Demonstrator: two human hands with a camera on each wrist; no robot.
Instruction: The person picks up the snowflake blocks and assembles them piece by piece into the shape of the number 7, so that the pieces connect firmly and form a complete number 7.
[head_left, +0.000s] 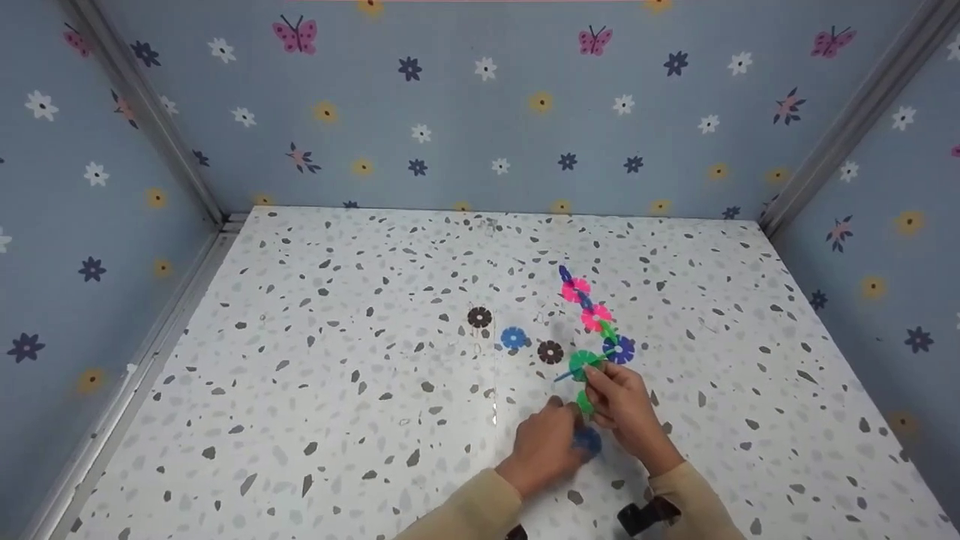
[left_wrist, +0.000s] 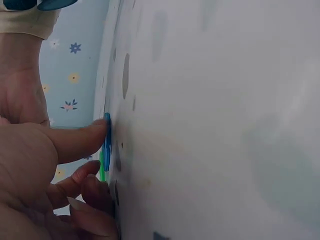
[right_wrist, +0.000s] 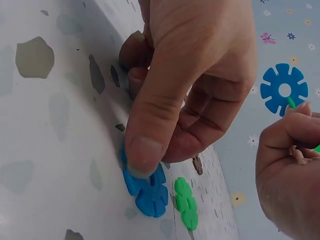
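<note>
My right hand (head_left: 626, 401) pinches the near end of a chain of slotted snowflake discs. A green disc (head_left: 581, 364) is at its fingertips, and a blue disc (right_wrist: 283, 89) stands out from that end. From there the chain runs back over the table through a dark blue disc (head_left: 619, 349) and pink discs (head_left: 596, 318). Lower and to the left, my left hand (head_left: 551, 442) has its thumb on a loose blue disc (right_wrist: 151, 194) close to the tabletop, fingers curled beside it. A bright green disc (right_wrist: 186, 204) lies just beyond, partly covered in the head view.
Two brown discs (head_left: 479, 317) and a light blue disc (head_left: 514, 337) lie left of the chain on the speckled white table (head_left: 300, 390). Blue flower-patterned panels (head_left: 450, 105) enclose the back and both sides. Part of a dark disc (head_left: 517, 533) shows at the bottom edge.
</note>
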